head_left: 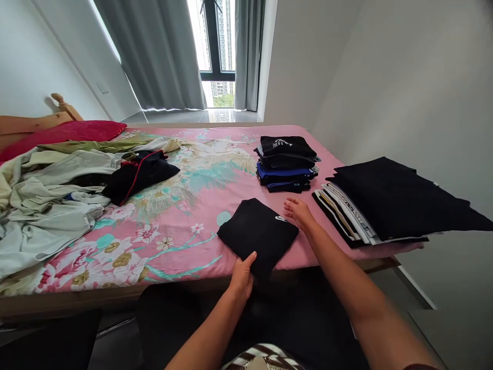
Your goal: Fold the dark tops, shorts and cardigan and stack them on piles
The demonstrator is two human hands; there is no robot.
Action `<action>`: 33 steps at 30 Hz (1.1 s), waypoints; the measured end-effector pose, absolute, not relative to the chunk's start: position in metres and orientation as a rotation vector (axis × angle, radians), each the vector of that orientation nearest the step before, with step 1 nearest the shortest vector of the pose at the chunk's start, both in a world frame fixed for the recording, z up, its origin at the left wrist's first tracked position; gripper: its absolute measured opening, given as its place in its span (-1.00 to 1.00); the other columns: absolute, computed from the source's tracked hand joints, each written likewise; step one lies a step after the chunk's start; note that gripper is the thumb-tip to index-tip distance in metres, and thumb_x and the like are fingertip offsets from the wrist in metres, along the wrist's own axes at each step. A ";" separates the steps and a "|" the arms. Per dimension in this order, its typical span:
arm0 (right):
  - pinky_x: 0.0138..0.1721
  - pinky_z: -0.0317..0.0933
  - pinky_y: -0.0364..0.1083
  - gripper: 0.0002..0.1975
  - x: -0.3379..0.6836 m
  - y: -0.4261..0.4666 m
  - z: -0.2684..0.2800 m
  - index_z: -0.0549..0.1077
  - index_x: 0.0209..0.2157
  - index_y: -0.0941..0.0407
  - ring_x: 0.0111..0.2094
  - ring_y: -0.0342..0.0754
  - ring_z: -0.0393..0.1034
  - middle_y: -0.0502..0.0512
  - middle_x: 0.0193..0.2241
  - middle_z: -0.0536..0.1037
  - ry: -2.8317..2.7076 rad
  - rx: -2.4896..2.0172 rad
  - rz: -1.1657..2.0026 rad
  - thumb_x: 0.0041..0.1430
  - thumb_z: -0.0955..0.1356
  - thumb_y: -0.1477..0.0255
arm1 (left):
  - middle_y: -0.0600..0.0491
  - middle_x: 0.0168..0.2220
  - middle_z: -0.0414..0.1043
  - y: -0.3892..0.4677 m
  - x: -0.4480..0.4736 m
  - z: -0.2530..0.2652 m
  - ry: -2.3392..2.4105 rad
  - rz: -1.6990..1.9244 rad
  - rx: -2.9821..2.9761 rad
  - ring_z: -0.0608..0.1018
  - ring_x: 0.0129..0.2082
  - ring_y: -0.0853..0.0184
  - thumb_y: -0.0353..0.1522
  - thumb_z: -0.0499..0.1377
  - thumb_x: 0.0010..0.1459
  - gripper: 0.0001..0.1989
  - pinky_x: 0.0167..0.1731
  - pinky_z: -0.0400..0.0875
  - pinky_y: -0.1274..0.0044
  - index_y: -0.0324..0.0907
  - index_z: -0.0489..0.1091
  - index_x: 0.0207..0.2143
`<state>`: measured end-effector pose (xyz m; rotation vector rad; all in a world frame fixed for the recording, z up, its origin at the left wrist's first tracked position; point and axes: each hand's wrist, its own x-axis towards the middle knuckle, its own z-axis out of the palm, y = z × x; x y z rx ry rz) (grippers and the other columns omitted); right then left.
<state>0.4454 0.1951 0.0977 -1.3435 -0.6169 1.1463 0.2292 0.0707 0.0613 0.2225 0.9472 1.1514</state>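
Note:
A folded black garment (pixel 257 234) with a small white logo lies at the bed's front edge, its near corner reaching past the edge. My left hand (pixel 242 275) is closed on its near left edge, thumb on top and fingers mostly hidden underneath. At the garment's far right side is my right hand (pixel 298 210), fingers apart and holding nothing. Whether its fingertips touch the cloth I cannot tell. Just beyond that hand stands a neat stack of folded dark and blue clothes (pixel 287 164).
A second stack of folded clothes (pixel 348 218), topped by wide black cloths (pixel 396 200), sits at the bed's right corner and overhangs it. Loose clothes (pixel 57 190) are heaped on the left, near a red pillow (pixel 84 131). Floral pink bedding (pixel 208 257) covers the bed.

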 end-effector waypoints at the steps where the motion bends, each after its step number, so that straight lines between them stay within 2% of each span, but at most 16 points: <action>1: -0.42 0.30 -0.14 -0.76 0.445 0.179 0.085 0.46 -0.30 0.08 -0.39 -0.13 0.39 0.05 -0.36 0.50 -0.549 -1.330 1.052 -0.11 0.44 0.45 | -0.09 -0.14 0.53 0.071 0.228 0.061 0.929 1.142 0.209 0.55 -0.10 0.20 -0.54 0.26 -0.03 -0.57 -0.02 0.43 0.38 -0.25 0.34 -0.06; 3: -0.43 0.31 -0.18 -0.73 0.439 0.140 0.060 0.45 -0.31 0.09 -0.37 -0.15 0.40 0.03 -0.37 0.49 -0.441 -1.273 0.947 -0.12 0.46 0.37 | -0.08 -0.18 0.54 0.073 0.224 0.062 0.914 1.116 0.185 0.56 -0.13 0.20 -0.57 0.24 -0.03 -0.58 -0.04 0.44 0.37 -0.25 0.35 -0.06; 6: -0.54 0.28 -0.21 -0.67 0.415 0.075 0.035 0.40 -0.36 0.11 -0.49 -0.19 0.36 -0.05 -0.50 0.45 -0.312 -1.239 0.937 -0.11 0.45 0.20 | -0.06 -0.20 0.55 0.075 0.222 0.062 0.910 1.122 0.169 0.57 -0.15 0.21 -0.60 0.22 -0.03 -0.56 -0.05 0.45 0.37 -0.24 0.34 -0.05; 9: -0.51 0.32 -0.17 -0.61 0.385 0.031 0.031 0.41 -0.33 0.15 -0.46 -0.14 0.41 0.01 -0.48 0.49 -0.270 -1.220 1.265 -0.09 0.45 0.15 | -0.07 -0.16 0.54 0.074 0.227 0.062 0.899 1.159 0.173 0.56 -0.13 0.21 -0.59 0.23 -0.03 -0.56 -0.05 0.45 0.38 -0.24 0.35 -0.04; 12: -0.34 0.36 -0.09 -0.57 0.363 0.019 0.042 0.43 -0.16 0.17 -0.31 -0.05 0.47 0.14 -0.30 0.55 -0.255 -1.083 1.670 0.03 0.40 0.15 | -0.08 -0.14 0.53 0.070 0.232 0.063 0.895 1.179 0.163 0.55 -0.12 0.21 -0.57 0.23 -0.03 -0.57 -0.04 0.44 0.38 -0.24 0.35 -0.05; 14: -0.20 0.35 -0.04 -0.55 0.356 0.025 0.051 0.40 -0.05 0.15 -0.21 -0.03 0.46 0.16 -0.21 0.55 -0.216 -0.897 1.804 0.11 0.35 0.16 | -0.09 -0.13 0.53 0.066 0.234 0.066 0.879 1.174 0.155 0.55 -0.11 0.21 -0.57 0.24 -0.03 -0.56 -0.05 0.44 0.38 -0.24 0.35 -0.04; 17: -0.04 0.29 0.02 -0.52 0.351 0.043 0.058 0.36 0.04 0.14 -0.09 -0.01 0.42 0.14 -0.14 0.54 -0.124 -0.699 1.803 0.14 0.33 0.18 | -0.06 -0.15 0.53 0.061 0.232 0.068 0.888 1.145 0.152 0.57 -0.14 0.22 -0.56 0.24 -0.03 -0.56 -0.07 0.45 0.38 -0.20 0.34 -0.05; 19: -0.01 0.28 0.05 -0.50 0.347 0.055 0.059 0.36 0.04 0.15 -0.07 0.03 0.41 0.14 -0.15 0.54 -0.058 -0.686 1.744 0.12 0.34 0.20 | -0.04 -0.16 0.54 0.058 0.230 0.068 0.922 1.121 0.163 0.58 -0.17 0.25 -0.57 0.23 -0.04 -0.58 -0.09 0.46 0.40 -0.19 0.33 -0.08; 23: -0.03 0.31 0.08 -0.53 0.342 0.073 0.057 0.42 -0.03 0.17 -0.10 0.07 0.43 0.15 -0.19 0.56 0.044 -0.761 1.662 0.05 0.39 0.24 | -0.05 -0.17 0.53 0.050 0.224 0.065 0.970 1.071 0.217 0.59 -0.23 0.28 -0.57 0.20 -0.02 -0.64 -0.15 0.47 0.42 -0.20 0.31 -0.13; 28: -0.08 0.34 0.04 -0.62 0.343 0.081 0.056 0.46 -0.16 0.21 -0.18 0.06 0.47 0.15 -0.26 0.58 0.097 -0.951 1.610 -0.10 0.45 0.50 | -0.10 -0.20 0.52 0.043 0.206 0.061 1.032 0.893 0.316 0.59 -0.31 0.26 -0.48 0.20 0.04 -0.73 -0.21 0.46 0.40 -0.22 0.29 -0.17; 33: -0.08 0.34 0.02 -0.64 0.351 0.080 0.054 0.46 -0.20 0.25 -0.20 0.07 0.48 0.18 -0.30 0.59 0.081 -0.964 1.653 -0.12 0.44 0.49 | -0.21 -0.03 0.41 0.057 0.182 0.069 1.106 0.897 0.224 0.57 -0.17 0.20 -0.30 0.17 0.12 -0.65 -0.13 0.44 0.40 -0.23 0.27 -0.05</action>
